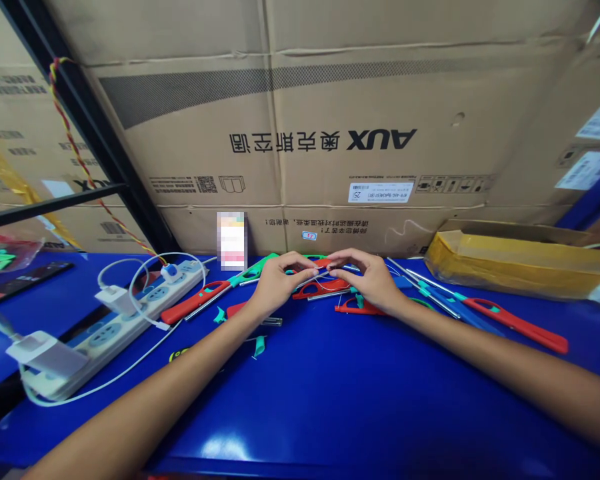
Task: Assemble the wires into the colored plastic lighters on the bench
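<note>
Both hands meet near the back of the blue table (305, 400), over a loose row of long-necked lighters. My left hand (281, 280) has thumb and fingers pinched together at a red piece (321, 264). At the other end of that piece, my right hand (363, 275) is closed too, its fingertips almost touching the left ones. Beneath them lie red lighters (325, 287) with metal necks. Another red lighter (193, 303) rests to the left, and one more (517, 323) to the right. Small green parts (259, 345) lie near my left forearm.
At the left, a white power strip (110, 333) holds plugs and looped cables. A phone (233, 241) stands against the large cardboard box (300, 93) behind. An open carton with yellow tape (505, 267) sits at the back right. A black metal post (95, 127) rises at the left.
</note>
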A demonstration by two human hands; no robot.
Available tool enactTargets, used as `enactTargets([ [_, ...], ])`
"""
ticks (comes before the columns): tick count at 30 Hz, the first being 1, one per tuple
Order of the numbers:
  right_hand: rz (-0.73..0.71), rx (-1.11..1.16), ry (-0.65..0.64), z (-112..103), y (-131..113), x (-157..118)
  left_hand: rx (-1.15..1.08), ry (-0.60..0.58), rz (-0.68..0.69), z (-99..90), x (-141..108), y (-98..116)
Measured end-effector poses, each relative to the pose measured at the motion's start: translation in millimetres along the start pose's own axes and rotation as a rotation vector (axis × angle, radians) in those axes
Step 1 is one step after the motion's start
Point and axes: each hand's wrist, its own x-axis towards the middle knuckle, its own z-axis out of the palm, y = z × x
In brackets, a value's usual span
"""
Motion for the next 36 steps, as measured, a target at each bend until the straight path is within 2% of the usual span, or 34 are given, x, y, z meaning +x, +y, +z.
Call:
enactTargets([
  [6, -0.064, -0.102, 0.065, 2.4, -0.9, -2.6, -0.06, -0.018, 0.01, 1.8, -0.6, -2.0],
  [10, -0.077, -0.151, 0.063, 2.9, -3.6, -4.3, -0.088, -0.041, 0.011, 3.1, -1.2, -2.5],
  [17, -0.093, -0.077, 0.062, 5.4, -6.3, -4.0, -0.118, -0.016, -0.006, 3.5, -0.7, -3.1],
  [24, -0.078, -0.027, 0.051, 6.5, -5.8, -4.2, -0.087, -0.074, 0.046, 4.5, -0.7, -6.7],
  [36, -0.071, -0.064, 0.03, 10.6, -8.0, -6.6, -0.009, -0.087, 0.106, 5.5, -2.7, -4.9],
])
